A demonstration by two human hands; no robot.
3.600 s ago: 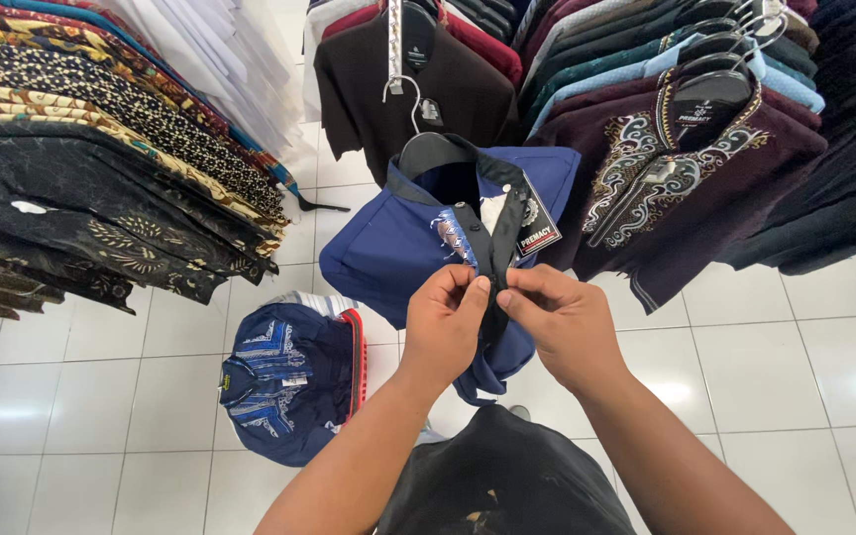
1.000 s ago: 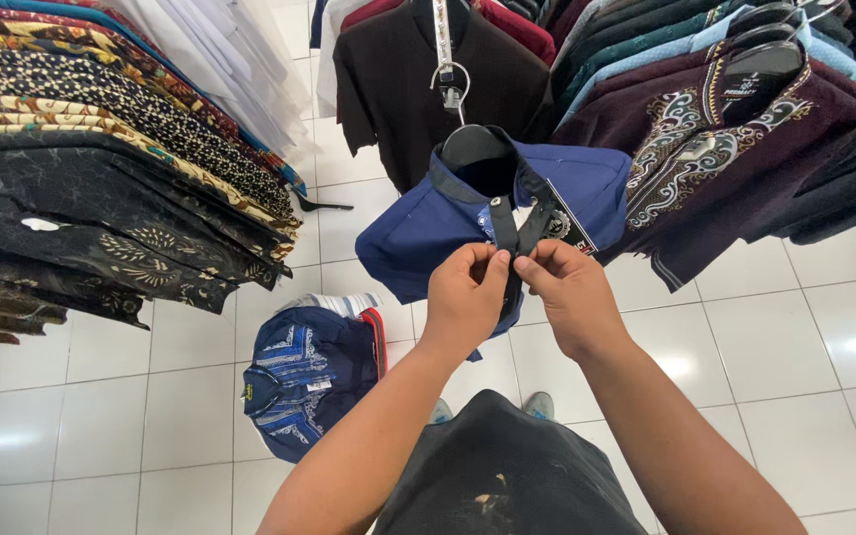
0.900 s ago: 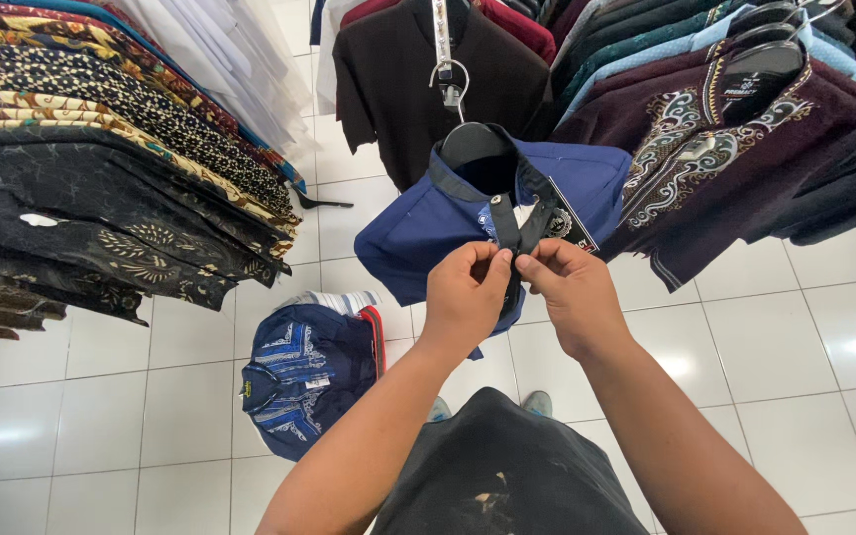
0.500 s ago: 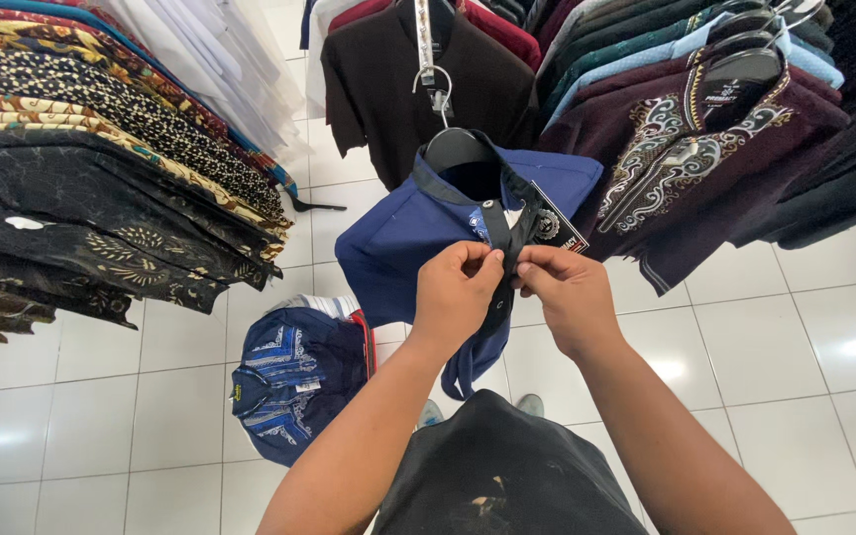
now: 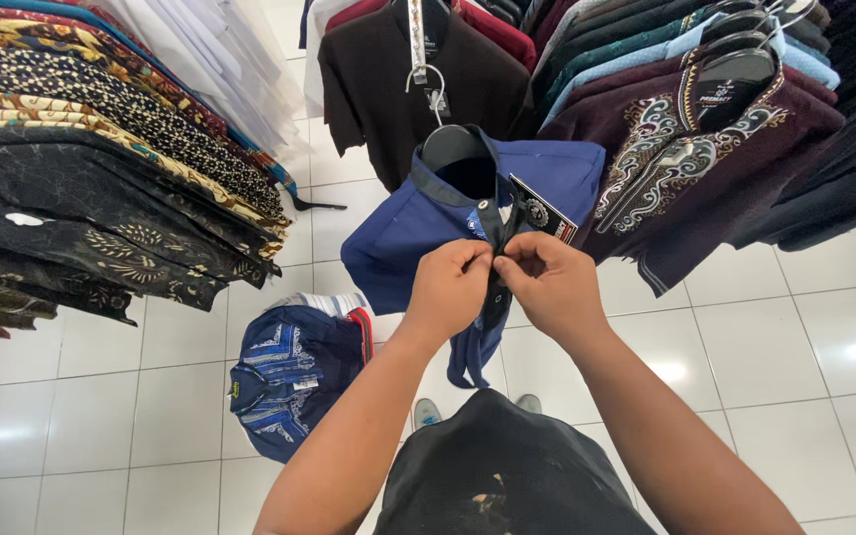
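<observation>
Left hand and right hand, both closed, pinch the placket of the blue shirt hung on a hanger. Collar looks done up; lower front hangs loose, buttons left. Left of shirt: patterned shirt on floor. Behind it: maroon shirt.

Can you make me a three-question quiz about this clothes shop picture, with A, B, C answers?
1. Where is the blue patterned shirt?
A. On the floor
B. On a rack
C. On a table

2. What colour is the shirt the hands pinch?
A. White
B. Blue
C. Yellow

3. How is that shirt held up?
A. Folded flat
C. Lying on the floor
B. On a black hanger

Answers: 1 A, it lies on the white tiles. 2 B, the left hand and right hand meet at its blue front. 3 B, the hanger shows inside the collar.
</observation>
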